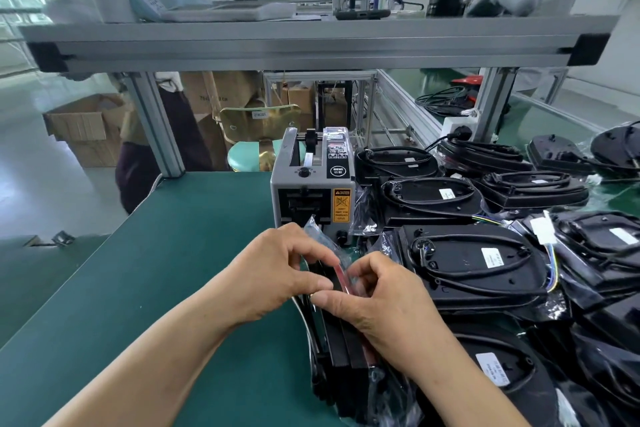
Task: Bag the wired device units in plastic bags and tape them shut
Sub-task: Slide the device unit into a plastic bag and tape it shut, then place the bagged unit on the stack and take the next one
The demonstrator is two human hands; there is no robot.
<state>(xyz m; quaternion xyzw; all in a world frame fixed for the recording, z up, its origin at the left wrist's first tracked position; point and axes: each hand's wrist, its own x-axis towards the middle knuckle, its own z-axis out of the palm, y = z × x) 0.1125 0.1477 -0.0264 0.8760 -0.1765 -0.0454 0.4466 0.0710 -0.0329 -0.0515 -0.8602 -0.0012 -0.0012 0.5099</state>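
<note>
Near the front edge of the table (156, 288), right of its middle, a black device unit (341, 350) stands on its narrow side inside a clear plastic bag (325, 243). That probably keeps the bag's open end up and within reach of both hands. The left hand (277, 274) curls over the top of the bag, with thumb and fingertips pinching the loose flap. The right hand (374, 308) meets it from the other side, thumb and forefinger pinching the same fold, so the film is pulled flat against the unit's edge. A reddish strip (341, 277) shows through the film between the two pinches; I cannot tell whether it is tape or part of the bag.

Just behind the hands sits the grey tape dispenser (311, 191), its outlet facing the person, which seems meant to let a cut piece be taken with a short reach while one hand holds the fold. Whether a piece waits at the outlet is not clear.

Toward the right edge of the table, many more bagged units (474, 270) lie flat and overlapping, with cables coiled on their backs and white labels up, likely the finished ones kept out of the working area.

I judge the step in hand to be folding the bag mouth shut before taping.
</note>
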